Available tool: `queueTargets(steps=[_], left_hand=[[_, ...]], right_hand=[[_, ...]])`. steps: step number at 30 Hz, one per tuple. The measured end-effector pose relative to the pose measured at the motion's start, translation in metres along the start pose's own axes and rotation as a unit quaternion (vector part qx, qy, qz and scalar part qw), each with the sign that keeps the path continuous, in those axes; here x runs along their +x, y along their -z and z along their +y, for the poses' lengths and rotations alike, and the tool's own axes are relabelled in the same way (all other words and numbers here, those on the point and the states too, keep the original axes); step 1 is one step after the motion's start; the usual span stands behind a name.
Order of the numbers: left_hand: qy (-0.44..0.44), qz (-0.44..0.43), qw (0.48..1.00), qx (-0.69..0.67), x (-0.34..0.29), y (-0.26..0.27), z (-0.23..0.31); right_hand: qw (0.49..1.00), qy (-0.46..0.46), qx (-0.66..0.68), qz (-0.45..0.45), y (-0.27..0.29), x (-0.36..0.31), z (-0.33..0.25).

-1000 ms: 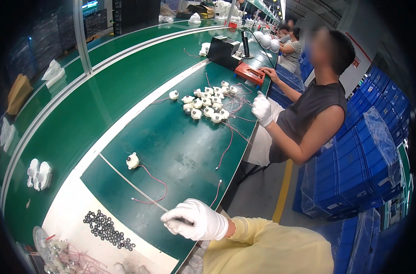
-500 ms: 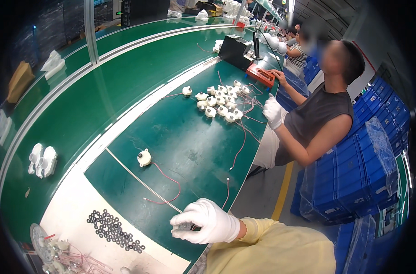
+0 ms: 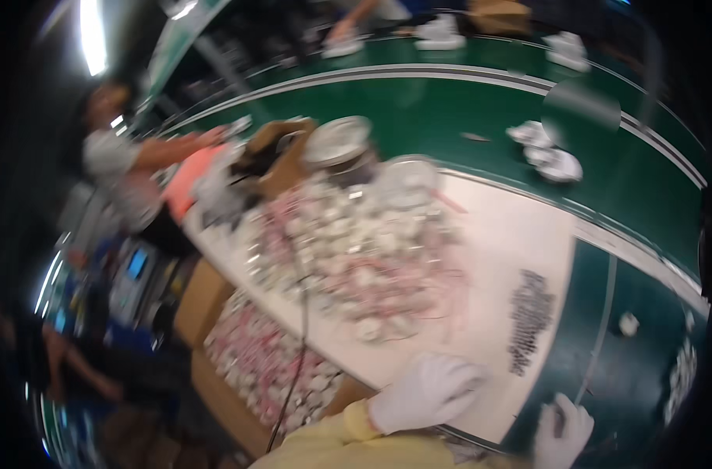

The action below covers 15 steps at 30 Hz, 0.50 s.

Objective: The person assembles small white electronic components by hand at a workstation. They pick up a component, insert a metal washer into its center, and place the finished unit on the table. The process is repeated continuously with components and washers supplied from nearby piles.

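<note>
My left hand (image 3: 434,391), in a white glove, hovers over the front edge of the white board (image 3: 492,391). Its fingers look curled, but motion smears them and I cannot tell whether anything is in them. To its right my right hand (image 3: 563,438), also gloved, is over the green mat (image 3: 590,352). Between its thumb and fingers shows a small dark part (image 3: 558,424), too blurred to name. Past the hands lies a patch of small black rings (image 3: 532,320). A big heap of white round parts with pink wires (image 3: 364,258) spreads across the board.
A carton of wired parts (image 3: 262,359) stands below the table's left edge. Behind the heap are a round clear tub (image 3: 339,144) and a brown box (image 3: 285,156). White pieces (image 3: 547,152) sit on the green conveyor (image 3: 449,117). Another person (image 3: 129,164) works at far left.
The view has swung left, bringing the heap, carton and another co-worker into sight. My left hand has come into view. The right hand still pinches a dark part.
</note>
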<state>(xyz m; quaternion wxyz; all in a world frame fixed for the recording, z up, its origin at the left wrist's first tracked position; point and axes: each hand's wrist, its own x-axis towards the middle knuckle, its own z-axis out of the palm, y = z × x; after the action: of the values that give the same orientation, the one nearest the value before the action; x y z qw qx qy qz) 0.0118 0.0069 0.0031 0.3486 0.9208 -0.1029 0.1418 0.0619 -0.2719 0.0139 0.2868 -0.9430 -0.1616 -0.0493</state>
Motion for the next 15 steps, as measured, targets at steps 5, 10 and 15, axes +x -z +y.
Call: queueTargets(steps=[5,10,15], left_hand=[[0.021,0.053,0.998,-0.005,-0.013,-0.012,0.001],[0.048,0.089,0.989,-0.11,-0.019,-0.025,-0.008],[0.022,0.087,0.995,-0.039,-0.007,-0.019,0.003]], right_hand=[[0.999,0.04,0.02,-0.008,-0.001,0.006,0.001],[0.998,0.036,0.05,-0.019,0.004,0.008,-0.001],[0.996,0.002,0.08,-0.028,-0.001,0.007,0.01]])
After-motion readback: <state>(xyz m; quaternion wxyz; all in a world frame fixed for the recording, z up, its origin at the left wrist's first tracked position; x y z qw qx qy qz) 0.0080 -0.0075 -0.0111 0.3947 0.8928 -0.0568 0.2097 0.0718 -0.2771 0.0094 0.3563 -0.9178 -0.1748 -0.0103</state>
